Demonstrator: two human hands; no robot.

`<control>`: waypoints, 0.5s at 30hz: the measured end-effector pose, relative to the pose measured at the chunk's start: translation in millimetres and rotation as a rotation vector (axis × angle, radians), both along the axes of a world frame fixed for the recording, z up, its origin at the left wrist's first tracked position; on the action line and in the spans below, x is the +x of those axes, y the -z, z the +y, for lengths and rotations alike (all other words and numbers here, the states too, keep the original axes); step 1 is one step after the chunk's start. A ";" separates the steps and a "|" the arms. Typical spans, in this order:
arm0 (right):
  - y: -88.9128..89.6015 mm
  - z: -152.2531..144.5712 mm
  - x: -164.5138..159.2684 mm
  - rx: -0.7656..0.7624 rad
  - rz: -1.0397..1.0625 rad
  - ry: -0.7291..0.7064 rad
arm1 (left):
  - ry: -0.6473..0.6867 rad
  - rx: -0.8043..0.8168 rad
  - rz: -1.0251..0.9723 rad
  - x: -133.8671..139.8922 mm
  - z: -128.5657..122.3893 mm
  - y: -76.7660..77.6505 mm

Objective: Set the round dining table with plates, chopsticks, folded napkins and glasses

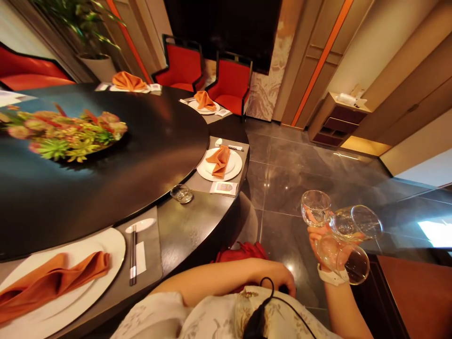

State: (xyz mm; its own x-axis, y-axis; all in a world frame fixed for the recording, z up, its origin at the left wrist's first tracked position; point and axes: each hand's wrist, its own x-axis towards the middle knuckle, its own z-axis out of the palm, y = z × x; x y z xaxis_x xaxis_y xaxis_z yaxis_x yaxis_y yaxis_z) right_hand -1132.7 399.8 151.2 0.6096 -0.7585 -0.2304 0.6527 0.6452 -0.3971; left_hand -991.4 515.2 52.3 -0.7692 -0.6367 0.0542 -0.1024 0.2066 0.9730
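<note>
Out to the right, my right hand (320,242), with a white band on its wrist, is closed around several clear drinking glasses. One small glass (316,208) stands upright above the fingers. A second glass (356,222) tilts to the right, and a third glass (348,263) hangs lower, mouth toward the lower right. My left hand (283,278) is bent in front of my waist. Its fingers curl downward and are mostly hidden, so their grip does not show. Nearest on the table is a small clear glass (181,193), between two place settings.
A round dark table (197,226) with a raised turntable (151,141) bears plates with orange napkins (221,162), chopsticks (133,259) and a floral centrepiece (77,136). Red chairs (233,80) stand behind. A brown seat (416,292) is at lower right, a low cabinet (339,117) farther back.
</note>
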 end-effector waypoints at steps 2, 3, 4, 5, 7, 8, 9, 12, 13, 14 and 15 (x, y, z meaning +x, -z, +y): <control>-1.9 -0.9 0.9 -0.021 0.009 -0.005 | 0.032 -0.026 -0.007 -2.2 -3.9 2.3; -3.0 -1.1 1.6 -0.031 0.008 -0.008 | 0.032 -0.041 -0.016 -3.3 -6.1 3.6; -4.4 -1.2 2.3 -0.041 0.007 -0.014 | 0.033 -0.053 -0.023 -4.3 -8.4 4.9; -5.9 -1.2 3.2 -0.049 0.005 -0.021 | 0.039 -0.061 -0.025 -5.0 -10.5 6.0; -9.0 -0.9 5.0 -0.057 -0.002 -0.034 | 0.058 -0.058 -0.009 -5.6 -13.9 7.8; -10.1 -0.9 5.7 -0.057 -0.009 -0.043 | 0.071 -0.051 0.005 -5.6 -14.7 8.4; -10.8 -1.0 6.3 -0.054 -0.018 -0.054 | 0.079 -0.043 0.020 -5.4 -14.9 8.6; -9.4 -2.9 6.3 -0.032 -0.049 -0.081 | 0.074 -0.020 0.041 -3.6 -11.5 7.2; -8.0 -4.0 5.8 -0.025 -0.057 -0.086 | 0.061 -0.015 0.042 -2.7 -9.6 5.8; -6.4 -5.1 5.2 -0.020 -0.062 -0.089 | 0.044 -0.013 0.048 -1.7 -7.7 4.1; -4.8 -6.1 4.5 -0.016 -0.064 -0.090 | 0.029 -0.013 0.058 -0.8 -5.9 2.2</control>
